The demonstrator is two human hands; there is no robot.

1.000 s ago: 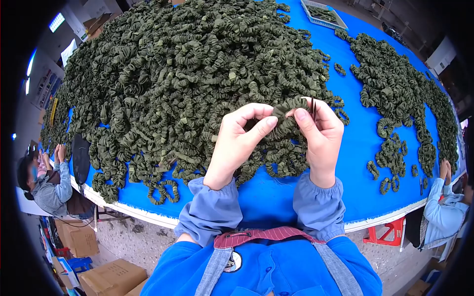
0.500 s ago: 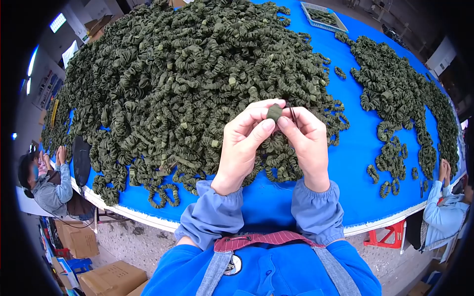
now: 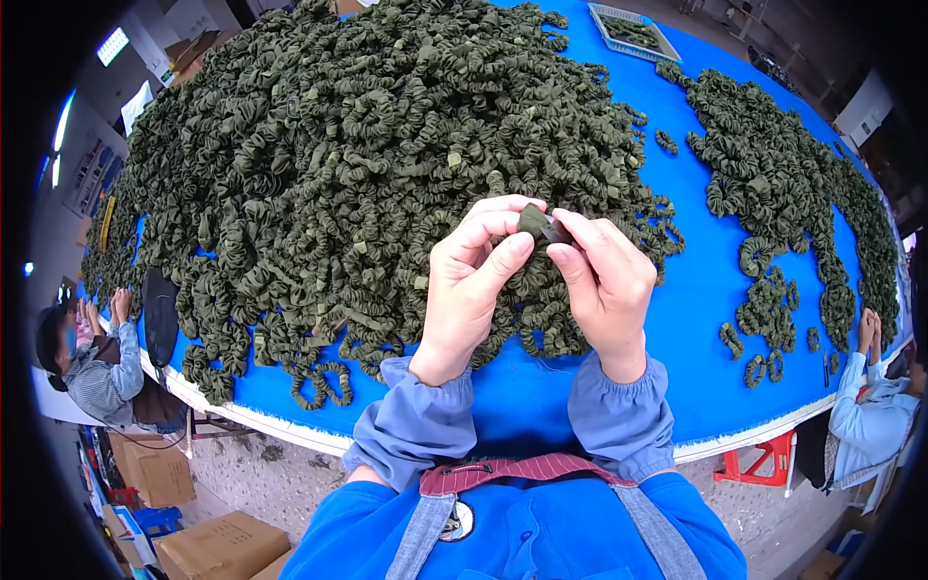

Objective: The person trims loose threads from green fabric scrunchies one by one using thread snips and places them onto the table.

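Note:
Between thumb and fingers, my left hand (image 3: pixel 474 280) pinches a dark green scrunchie (image 3: pixel 532 220), with a flat piece of its fabric showing. Close on its right, my right hand (image 3: pixel 609 280) is closed on a small dark metal tool (image 3: pixel 556 232), whose tip touches the fabric; its shape is mostly hidden by the fingers. Behind and below both hands lies a big heap of green scrunchies (image 3: pixel 367 145) on the blue table cover (image 3: pixel 522 396).
More scrunchies (image 3: pixel 764 155) lie at the right. A basket (image 3: pixel 633 34) stands at the far edge. A person (image 3: pixel 97 358) is at the left edge, another person (image 3: pixel 870 411) at the right. Boxes (image 3: pixel 222 546) and a red stool (image 3: pixel 759 462) are on the floor.
The scrunchie was turned so that a flat fabric piece shows. Both hands shifted slightly left, and the dark tool swung from upright down onto the fabric.

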